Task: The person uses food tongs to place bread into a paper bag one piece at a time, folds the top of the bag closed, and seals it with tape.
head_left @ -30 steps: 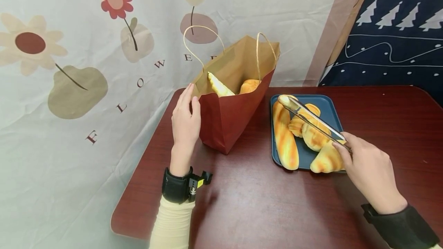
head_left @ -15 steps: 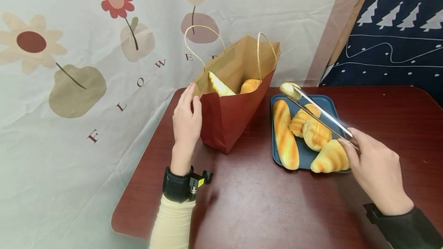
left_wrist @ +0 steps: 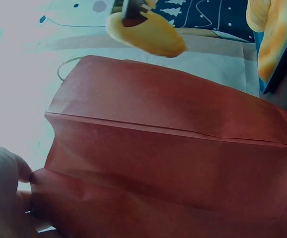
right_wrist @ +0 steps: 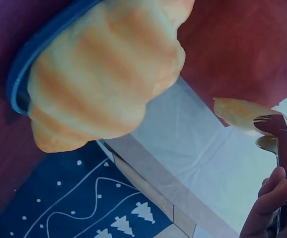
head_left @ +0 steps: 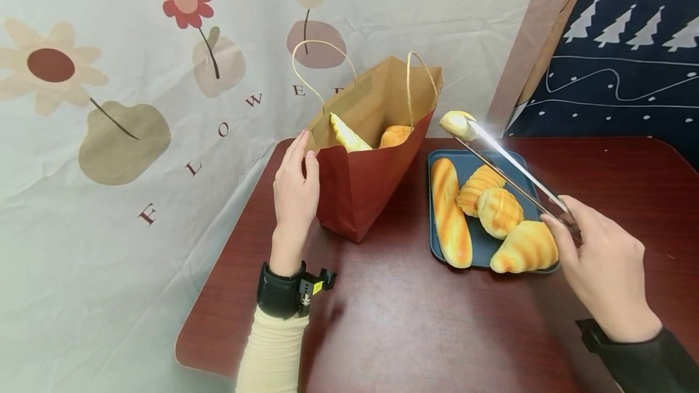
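Observation:
My right hand (head_left: 606, 265) grips metal tongs (head_left: 519, 165). Between their tips is a small pale yellow bread roll (head_left: 457, 125), raised above the far edge of a blue tray (head_left: 480, 259); the left wrist view shows its pointed end (left_wrist: 176, 48). My left hand (head_left: 296, 190) pinches the near left rim of a red-brown paper bag (head_left: 377, 193), thumb on one side of the paper. The bag stands upright with its mouth wide. Inside show a pale yellow bread (head_left: 348, 133) and an orange-brown bun (head_left: 394, 136), their lower parts hidden by the bag wall.
On the tray lie a long loaf (head_left: 451, 214), a ridged roll (head_left: 480, 190), a round bun (head_left: 500, 213) and a croissant-shaped bread (head_left: 525, 247). Two string handles (head_left: 408, 87) rise from the bag's rim. A flower-print cloth (head_left: 229, 156) hangs right behind the dark red table (head_left: 404, 320).
The tongs have lifted the small roll from the tray's far left corner, up and away from the other breads. My right hand has shifted slightly right; my left hand stays at the bag.

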Available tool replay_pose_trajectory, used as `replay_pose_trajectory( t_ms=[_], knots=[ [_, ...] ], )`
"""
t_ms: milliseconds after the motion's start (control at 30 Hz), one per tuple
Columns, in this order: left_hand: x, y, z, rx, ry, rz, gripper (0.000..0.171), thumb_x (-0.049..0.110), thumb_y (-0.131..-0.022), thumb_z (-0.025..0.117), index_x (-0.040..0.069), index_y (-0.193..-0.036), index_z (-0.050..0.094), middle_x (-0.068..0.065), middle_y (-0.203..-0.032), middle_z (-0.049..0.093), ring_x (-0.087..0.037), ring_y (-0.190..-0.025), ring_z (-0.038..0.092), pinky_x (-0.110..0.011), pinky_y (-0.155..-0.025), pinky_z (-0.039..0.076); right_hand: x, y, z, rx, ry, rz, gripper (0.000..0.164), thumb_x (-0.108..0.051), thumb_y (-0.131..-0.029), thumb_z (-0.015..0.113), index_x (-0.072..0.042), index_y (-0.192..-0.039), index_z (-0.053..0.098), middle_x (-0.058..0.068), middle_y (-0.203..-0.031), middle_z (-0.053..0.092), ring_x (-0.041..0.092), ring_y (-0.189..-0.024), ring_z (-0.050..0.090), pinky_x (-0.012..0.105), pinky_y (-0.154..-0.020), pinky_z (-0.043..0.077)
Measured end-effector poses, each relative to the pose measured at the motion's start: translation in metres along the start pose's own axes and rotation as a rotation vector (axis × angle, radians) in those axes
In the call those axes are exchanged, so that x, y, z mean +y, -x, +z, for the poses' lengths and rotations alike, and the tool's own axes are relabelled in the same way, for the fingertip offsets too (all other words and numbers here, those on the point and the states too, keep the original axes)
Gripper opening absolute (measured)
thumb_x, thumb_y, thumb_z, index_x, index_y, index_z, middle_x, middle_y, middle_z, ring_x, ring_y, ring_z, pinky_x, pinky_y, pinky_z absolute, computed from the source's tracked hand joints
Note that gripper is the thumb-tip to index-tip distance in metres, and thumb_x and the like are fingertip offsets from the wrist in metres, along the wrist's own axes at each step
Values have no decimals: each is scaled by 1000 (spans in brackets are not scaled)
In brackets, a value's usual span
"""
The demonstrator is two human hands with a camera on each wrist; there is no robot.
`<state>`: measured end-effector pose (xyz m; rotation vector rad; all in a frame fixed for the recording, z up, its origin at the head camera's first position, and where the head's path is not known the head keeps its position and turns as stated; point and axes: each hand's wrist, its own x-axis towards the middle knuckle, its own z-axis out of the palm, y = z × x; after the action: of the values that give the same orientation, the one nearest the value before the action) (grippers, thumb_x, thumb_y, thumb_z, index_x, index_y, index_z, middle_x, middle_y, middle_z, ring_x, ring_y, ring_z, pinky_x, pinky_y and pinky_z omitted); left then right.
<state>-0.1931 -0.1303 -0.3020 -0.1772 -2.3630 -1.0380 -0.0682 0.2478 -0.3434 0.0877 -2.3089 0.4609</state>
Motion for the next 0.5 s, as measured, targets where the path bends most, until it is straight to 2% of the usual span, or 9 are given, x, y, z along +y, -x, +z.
replay_pose_trajectory(
  t_ms=[133, 167, 200, 267, 367, 400, 433, 500],
  knots=[
    [0, 0, 0, -2, 1, -3, 44, 30, -100, 37, 21, -142, 46, 7, -146, 46, -13, -136, 43, -44, -108, 37, -2, 0, -1, 15, 5, 1, 41, -7, -78, 74, 2, -115, 62, 21, -83, 66, 28, -65, 54, 18, -57, 28],
    [0, 0, 0, -2, 1, -4, 44, 30, -100, 37, 21, -142, 46, 7, -146, 46, -13, -136, 43, -44, -108, 37, -3, -1, -2, 21, 4, 1, 40, -7, -78, 74, 3, -115, 62, 21, -82, 66, 20, -65, 53, 19, -57, 28],
    [0, 0, 1, -2, 1, -4, 44, 30, -100, 37, 21, -142, 47, 7, -146, 46, -13, -136, 43, -44, -108, 37, -3, -1, -2, 29, 2, 0, 41, -7, -78, 74, 3, -115, 62, 21, -83, 66, 19, -66, 52, 19, -58, 29],
    [0, 0, 1, 1, 0, -4, 44, 30, -100, 37, 21, -142, 47, 7, -146, 46, -13, -135, 44, -44, -108, 38, -4, -3, -4, 48, -9, 1, 39, -7, -78, 74, 3, -114, 62, 22, -83, 66, -2, -70, 47, 19, -58, 29],
    [0, 0, 1, 3, -1, -3, 44, 29, -100, 37, 21, -142, 47, 8, -146, 46, -13, -135, 44, -44, -108, 38, -6, -4, -5, 75, -39, 10, 37, -7, -80, 73, 3, -114, 63, 23, -84, 67, -24, -80, 31, 18, -59, 29],
    [0, 0, 1, 5, -2, -4, 44, 29, -100, 37, 21, -142, 47, 8, -146, 46, -13, -135, 44, -44, -108, 38, -7, -5, -6, 84, -52, 12, 36, -7, -80, 72, 3, -113, 64, 23, -84, 67, -27, -81, 31, 17, -59, 29],
    [0, 0, 1, 6, -3, -5, 44, 29, -100, 37, 21, -142, 47, 8, -146, 46, -13, -135, 44, -44, -107, 38, -8, -5, -6, 93, -65, 15, 35, -8, -81, 72, 3, -113, 64, 24, -84, 67, -31, -86, 24, 16, -60, 29],
    [1, 1, 1, 8, -3, -6, 44, 29, -100, 37, 21, -142, 47, 8, -146, 46, -12, -135, 45, -44, -107, 39, -9, -5, -7, 109, -91, 16, 34, -8, -82, 71, 4, -113, 64, 25, -85, 67, -33, -87, 26, 11, -62, 29]
  ],
)
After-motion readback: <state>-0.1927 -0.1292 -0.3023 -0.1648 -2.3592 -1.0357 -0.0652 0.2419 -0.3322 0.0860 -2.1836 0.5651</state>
